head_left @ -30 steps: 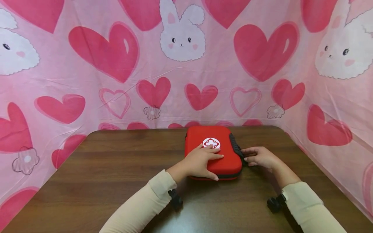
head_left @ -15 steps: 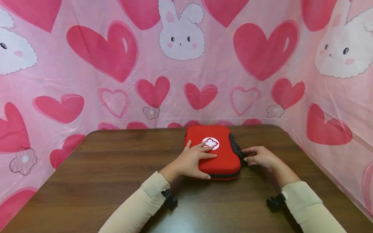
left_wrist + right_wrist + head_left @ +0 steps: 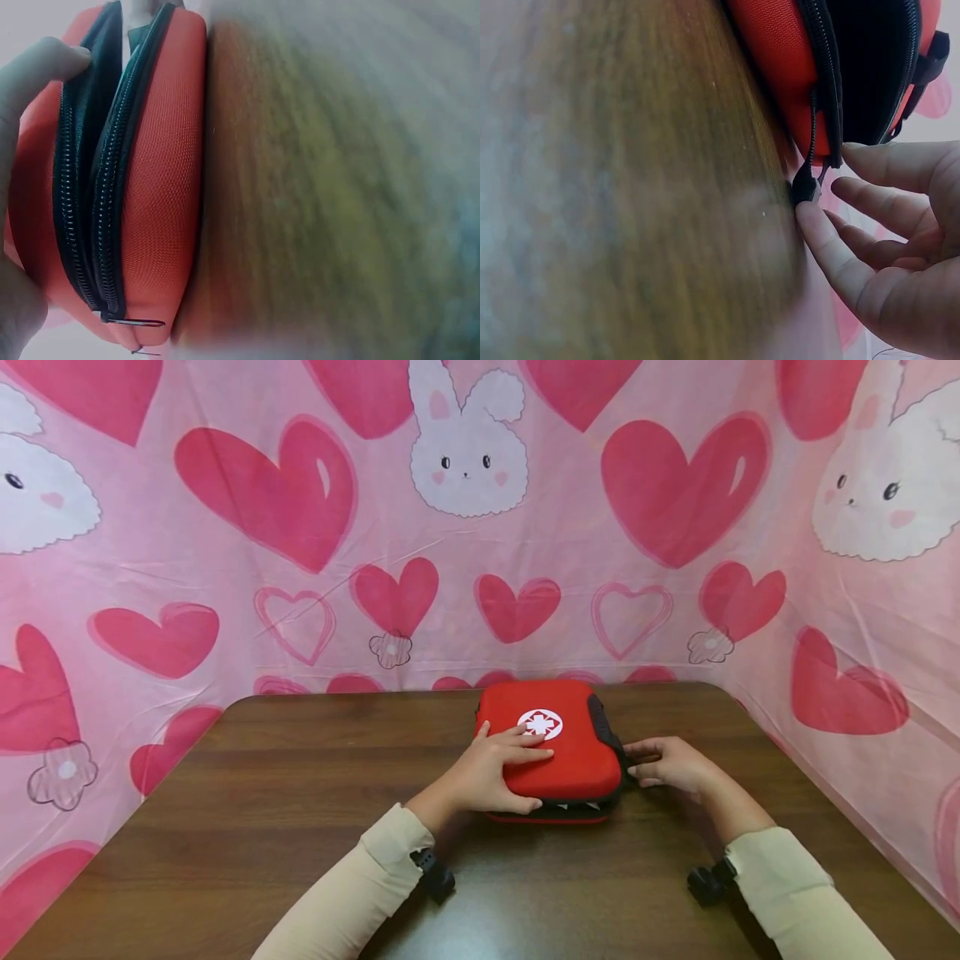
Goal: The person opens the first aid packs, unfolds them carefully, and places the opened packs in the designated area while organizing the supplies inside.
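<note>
A red first aid kit (image 3: 573, 768) with a white cross emblem lies on the table, its zip undone along the front and its lid slightly raised. My left hand (image 3: 486, 772) lies over the lid with fingers spread, and its thumb (image 3: 52, 58) hooks the lid's zip edge. At the right front corner, my right hand (image 3: 667, 766) pinches a black zipper pull (image 3: 805, 185), its index fingertip at the kit's lower rim. The dark gap (image 3: 866, 67) between the two halves shows in the right wrist view; most of the inside is hidden.
The brown wooden table (image 3: 337, 760) extends around the kit. A pink cloth (image 3: 465, 543) with hearts and rabbits hangs behind and along both sides. A black handle (image 3: 602, 720) sits on the kit's right side. Black wrist cameras (image 3: 710, 883) hang under the cuffs.
My left hand has slid slightly left on the lid. The lid's front edge has risen, and a gap with small white shapes has opened under it. The right hand has stayed in place.
</note>
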`<state>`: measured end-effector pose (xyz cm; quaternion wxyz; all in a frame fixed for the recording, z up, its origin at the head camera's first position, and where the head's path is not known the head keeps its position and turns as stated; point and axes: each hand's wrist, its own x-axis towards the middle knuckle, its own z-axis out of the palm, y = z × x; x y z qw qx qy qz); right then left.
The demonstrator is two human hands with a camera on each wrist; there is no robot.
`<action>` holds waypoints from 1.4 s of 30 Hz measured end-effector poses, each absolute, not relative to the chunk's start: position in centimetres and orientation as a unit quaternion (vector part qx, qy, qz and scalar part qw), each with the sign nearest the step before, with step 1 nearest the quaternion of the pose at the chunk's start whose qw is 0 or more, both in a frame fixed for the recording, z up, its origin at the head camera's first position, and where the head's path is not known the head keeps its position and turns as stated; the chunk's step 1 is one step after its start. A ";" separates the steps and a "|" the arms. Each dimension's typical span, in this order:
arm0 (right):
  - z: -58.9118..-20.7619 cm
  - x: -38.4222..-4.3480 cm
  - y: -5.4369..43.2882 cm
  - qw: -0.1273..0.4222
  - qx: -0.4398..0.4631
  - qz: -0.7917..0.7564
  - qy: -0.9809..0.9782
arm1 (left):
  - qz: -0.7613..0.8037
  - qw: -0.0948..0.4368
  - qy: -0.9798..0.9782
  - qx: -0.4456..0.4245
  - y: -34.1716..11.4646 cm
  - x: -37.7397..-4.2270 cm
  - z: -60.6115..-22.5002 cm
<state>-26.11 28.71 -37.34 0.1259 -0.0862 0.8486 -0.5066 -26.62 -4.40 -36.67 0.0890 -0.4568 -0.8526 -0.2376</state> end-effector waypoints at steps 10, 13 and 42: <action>-36.4 -25.5 27.3 0.046 -0.090 -0.521 0.848 | -0.278 0.105 -0.837 -0.460 -4.8 -26.7 -36.9; -36.0 -25.3 27.1 0.055 -0.108 -0.603 0.789 | -0.289 0.109 -0.832 -0.461 -4.8 -26.8 -36.9; -31.6 -24.4 22.8 0.058 -0.142 -0.792 0.591 | -0.353 0.231 -0.752 -0.506 -3.5 -26.0 -35.0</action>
